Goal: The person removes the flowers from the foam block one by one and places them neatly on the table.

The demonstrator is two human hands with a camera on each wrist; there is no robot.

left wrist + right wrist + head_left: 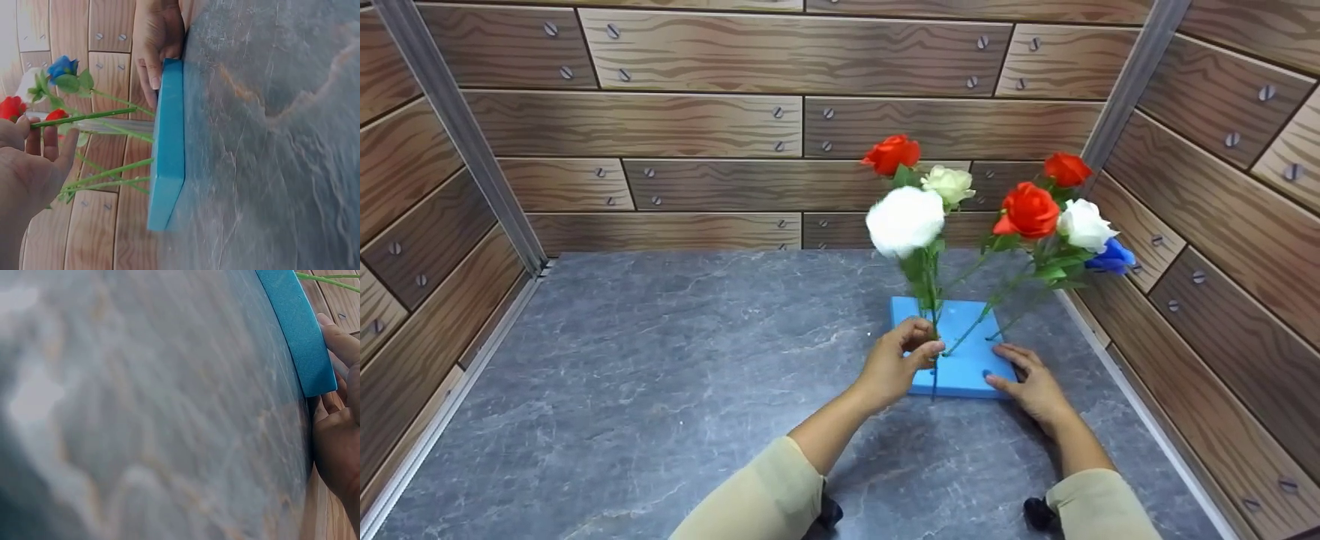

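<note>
A round, fluffy white flower (905,221) appears to top the thin green stem (101,115) pinched in the fingers of the left hand (894,367), left of centre above a flat, smooth, foam-like blue block (964,381). The stem's long axis is nearly upright; its free lower end points down below those fingers, clear of the block, about level with its near edge. The block lies toward the far right corner of a grey, marble-veined surface (660,360). The right hand (1036,388) rests on the block's near right corner, thumb and fingers spread apart. Outward-leaning stems in the block carry cloth-like red roses (1029,210), a white rose (1085,225) and a blue flower (1110,256). Walls printed with wooden planks (697,52) stand behind and at both sides.
</note>
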